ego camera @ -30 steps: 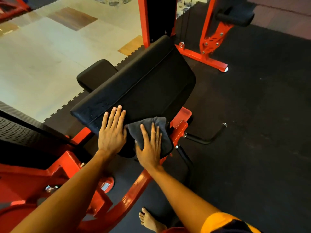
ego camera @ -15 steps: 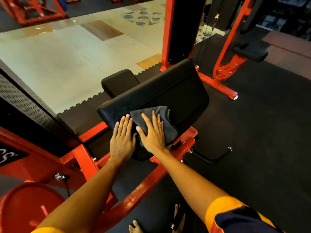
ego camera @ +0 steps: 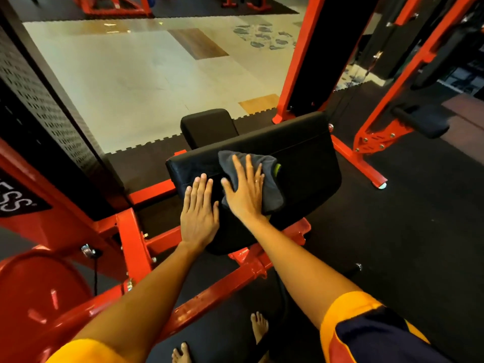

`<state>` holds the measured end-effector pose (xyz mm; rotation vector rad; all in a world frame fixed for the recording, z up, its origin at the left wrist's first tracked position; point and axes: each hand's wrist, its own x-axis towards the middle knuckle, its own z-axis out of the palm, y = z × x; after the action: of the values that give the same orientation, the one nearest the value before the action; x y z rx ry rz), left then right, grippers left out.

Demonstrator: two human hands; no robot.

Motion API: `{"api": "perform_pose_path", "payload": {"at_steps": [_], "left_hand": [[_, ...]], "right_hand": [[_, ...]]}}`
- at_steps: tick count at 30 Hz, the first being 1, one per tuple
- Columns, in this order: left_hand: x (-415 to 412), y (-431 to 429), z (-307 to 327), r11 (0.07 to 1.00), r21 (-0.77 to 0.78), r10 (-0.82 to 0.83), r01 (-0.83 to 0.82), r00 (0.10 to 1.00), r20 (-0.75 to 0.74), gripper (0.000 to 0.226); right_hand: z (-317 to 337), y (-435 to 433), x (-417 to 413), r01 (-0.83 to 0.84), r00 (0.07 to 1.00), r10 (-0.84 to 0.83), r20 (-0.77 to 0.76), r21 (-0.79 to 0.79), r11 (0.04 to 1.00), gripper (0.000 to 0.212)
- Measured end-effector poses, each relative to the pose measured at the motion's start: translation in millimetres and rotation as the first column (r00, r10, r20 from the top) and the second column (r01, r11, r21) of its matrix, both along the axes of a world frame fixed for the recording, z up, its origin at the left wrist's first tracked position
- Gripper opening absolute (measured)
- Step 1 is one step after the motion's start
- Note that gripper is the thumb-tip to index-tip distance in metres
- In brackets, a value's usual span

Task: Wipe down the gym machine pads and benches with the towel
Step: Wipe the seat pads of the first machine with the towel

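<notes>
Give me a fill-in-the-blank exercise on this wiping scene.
The towel pressed under the right hand is coloured ____. The left hand lies flat on the black pad, holding ____. The machine frame is painted ____.
Missing words: grey, nothing, red.

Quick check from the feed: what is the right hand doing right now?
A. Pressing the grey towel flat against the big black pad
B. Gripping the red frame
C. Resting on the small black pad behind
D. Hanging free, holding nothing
A: the right hand lies with straight fingers on the grey towel, pressing it onto the big black pad; the left hand rests bare on the pad beside it.
</notes>
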<state>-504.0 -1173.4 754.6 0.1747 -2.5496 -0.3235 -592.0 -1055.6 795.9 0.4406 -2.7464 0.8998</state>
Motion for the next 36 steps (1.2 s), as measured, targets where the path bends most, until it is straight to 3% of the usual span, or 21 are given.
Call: {"api": "perform_pose_path", "payload": {"at_steps": [3,5,7,11,13,15,18,22,27,29,32,36], "left_hand": [[-3.9,8.8,-3.1,0.998,0.014,0.069,-0.068,0.998,-0.014,0.059],[-5.2,10.8,-2.9,0.995,0.007,0.100,-0.100,0.995,-0.014,0.059],[-6.3,13.4,-2.4,0.992,0.000,0.123,-0.123,0.992,0.000,0.060],[-8.3,18.8,-3.4,0.985,-0.018,0.174,-0.174,0.985,0.003,0.061],[-11.0,22.5,-5.2,0.976,0.001,0.220,-0.220,0.975,-0.023,0.061],[-14.6,25.9,-7.0,0.960,0.047,0.278,-0.275,0.959,-0.063,0.060],[-19.3,30.1,-9.7,0.933,0.095,0.354,-0.346,0.932,-0.084,0.063],[-22.0,36.2,-4.3,0.899,0.194,0.409,-0.392,0.911,-0.056,0.069],[-30.5,44.3,2.8,0.812,0.325,0.513,-0.485,0.859,0.001,0.073],[-30.4,44.0,1.8,0.791,0.370,0.522,-0.488,0.853,0.008,0.074],[-28.3,43.4,-0.4,0.749,0.482,0.517,-0.454,0.856,0.002,0.073],[-29.5,42.4,-1.6,0.732,0.522,0.520,-0.437,0.854,-0.015,0.072]], "right_hand": [[-23.4,42.8,5.7,-0.277,0.945,0.298,-0.133,0.158,0.948,0.070],[-26.4,74.5,-14.2,-0.369,0.891,0.418,-0.177,0.253,0.894,0.074],[-23.3,92.1,-39.5,-0.329,0.903,0.388,-0.185,0.284,0.901,0.076],[14.3,53.9,-71.1,-0.229,0.966,0.237,-0.101,0.085,0.970,0.069],[25.6,20.9,-66.7,-0.274,0.957,0.276,-0.086,0.031,0.961,0.063],[22.9,2.7,-53.2,-0.400,0.903,0.409,-0.131,0.093,0.912,0.059],[13.3,19.7,-45.2,-0.605,0.749,0.644,-0.156,0.236,0.761,0.060],[17.3,68.2,-90.2,-0.672,0.593,0.782,-0.193,0.415,0.613,0.069],[55.6,34.2,-127.0,-0.503,0.780,0.608,-0.149,0.429,0.751,0.076],[59.1,-2.8,-104.0,-0.502,0.790,0.604,-0.105,0.454,0.736,0.074],[43.3,-26.0,-65.9,-0.606,0.674,0.730,-0.113,0.482,0.633,0.069],[30.1,11.6,-78.9,-0.655,0.511,0.845,-0.156,0.566,0.501,0.073]]}}
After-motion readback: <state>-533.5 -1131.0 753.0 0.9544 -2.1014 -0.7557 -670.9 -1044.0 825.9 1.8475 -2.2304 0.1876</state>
